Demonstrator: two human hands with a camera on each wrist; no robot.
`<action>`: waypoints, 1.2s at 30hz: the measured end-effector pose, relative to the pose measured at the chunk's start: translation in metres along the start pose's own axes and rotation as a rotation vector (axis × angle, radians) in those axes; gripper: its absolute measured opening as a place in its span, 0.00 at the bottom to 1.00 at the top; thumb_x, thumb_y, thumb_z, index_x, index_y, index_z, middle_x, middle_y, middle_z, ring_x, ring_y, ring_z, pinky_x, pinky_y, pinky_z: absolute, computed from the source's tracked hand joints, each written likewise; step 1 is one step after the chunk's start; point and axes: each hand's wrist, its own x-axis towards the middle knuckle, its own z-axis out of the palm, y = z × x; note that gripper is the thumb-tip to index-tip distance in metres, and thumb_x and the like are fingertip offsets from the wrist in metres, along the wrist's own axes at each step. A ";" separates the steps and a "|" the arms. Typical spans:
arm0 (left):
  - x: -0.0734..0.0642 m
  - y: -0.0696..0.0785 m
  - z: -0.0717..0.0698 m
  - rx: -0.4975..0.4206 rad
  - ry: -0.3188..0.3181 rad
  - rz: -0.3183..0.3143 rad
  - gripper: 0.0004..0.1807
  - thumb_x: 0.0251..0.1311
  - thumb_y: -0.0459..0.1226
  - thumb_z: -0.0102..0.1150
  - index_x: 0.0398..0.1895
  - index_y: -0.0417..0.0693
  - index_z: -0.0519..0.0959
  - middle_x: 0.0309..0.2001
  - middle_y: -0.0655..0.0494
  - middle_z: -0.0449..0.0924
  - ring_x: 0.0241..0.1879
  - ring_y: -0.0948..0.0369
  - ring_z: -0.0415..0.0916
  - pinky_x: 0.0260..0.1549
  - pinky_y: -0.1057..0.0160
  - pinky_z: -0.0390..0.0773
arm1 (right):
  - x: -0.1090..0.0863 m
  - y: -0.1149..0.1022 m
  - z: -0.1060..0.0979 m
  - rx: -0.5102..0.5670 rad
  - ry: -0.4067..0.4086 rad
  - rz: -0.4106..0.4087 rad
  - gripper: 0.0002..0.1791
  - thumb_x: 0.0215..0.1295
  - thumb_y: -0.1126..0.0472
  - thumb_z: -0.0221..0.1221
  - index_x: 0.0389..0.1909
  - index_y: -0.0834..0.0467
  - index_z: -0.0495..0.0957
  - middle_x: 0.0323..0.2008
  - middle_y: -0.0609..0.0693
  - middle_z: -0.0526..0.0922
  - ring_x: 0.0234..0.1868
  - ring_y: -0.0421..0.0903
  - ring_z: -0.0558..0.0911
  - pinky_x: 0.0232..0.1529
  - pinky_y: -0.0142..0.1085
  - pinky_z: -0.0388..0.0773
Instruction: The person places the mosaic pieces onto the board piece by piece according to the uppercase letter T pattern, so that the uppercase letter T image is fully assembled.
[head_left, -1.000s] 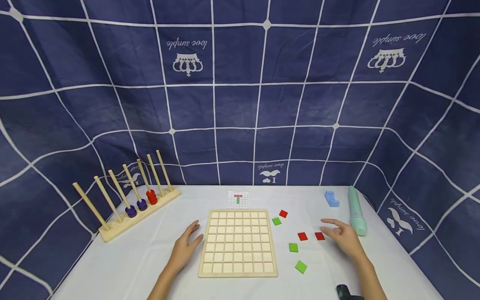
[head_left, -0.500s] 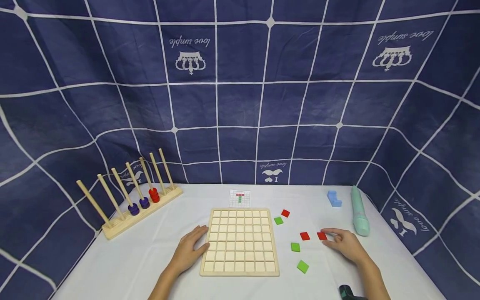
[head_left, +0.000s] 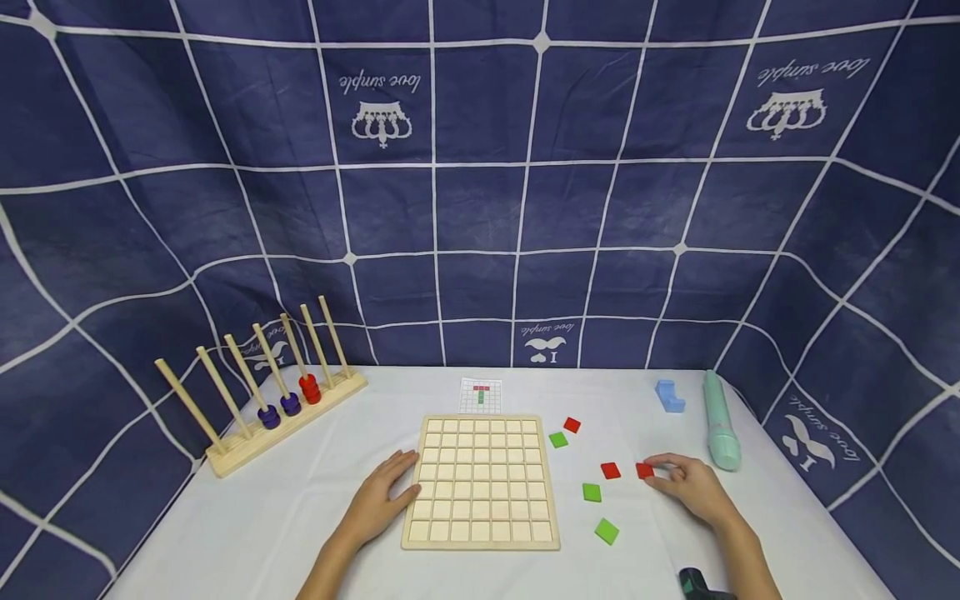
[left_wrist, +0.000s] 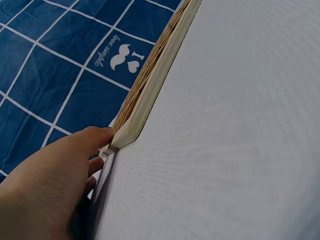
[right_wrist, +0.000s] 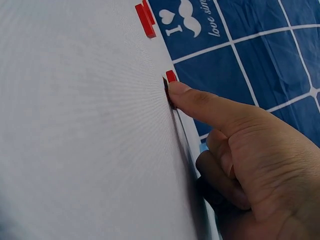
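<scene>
In the head view, my right hand (head_left: 693,490) pinches a small red square tile (head_left: 643,471) between thumb and index finger, low over the white table. The right wrist view shows the thumb against that tile (right_wrist: 171,76), partly covering it. My left hand (head_left: 378,497) rests beside a wooden grid board (head_left: 556,500), fingertips and thumb touching its left edge. The board's squares are bare. Between the board and my right hand lie two more red tiles, one nearer (head_left: 611,471) and one farther (head_left: 572,425), and three green tiles (head_left: 592,492).
A small card (head_left: 481,396) with a red and green T pattern lies behind the board. At left stands a wooden peg rack (head_left: 288,425) with purple and red rings. A blue block (head_left: 670,397) and a mint-green cylinder (head_left: 721,421) lie right. A dark object (head_left: 693,581) is near my right forearm.
My left hand has moved right onto the board's edge. My right thumb and index finger have come down and closed on the red tile. The head view has shifted slightly.
</scene>
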 end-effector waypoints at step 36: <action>0.001 -0.005 0.000 -0.011 0.014 0.016 0.28 0.56 0.48 0.61 0.59 0.48 0.72 0.62 0.52 0.68 0.65 0.49 0.57 0.59 0.39 0.57 | 0.039 -0.126 0.136 0.095 -0.077 -0.358 0.14 0.49 0.50 0.69 0.38 0.47 0.82 0.08 0.38 0.56 0.11 0.32 0.53 0.11 0.26 0.50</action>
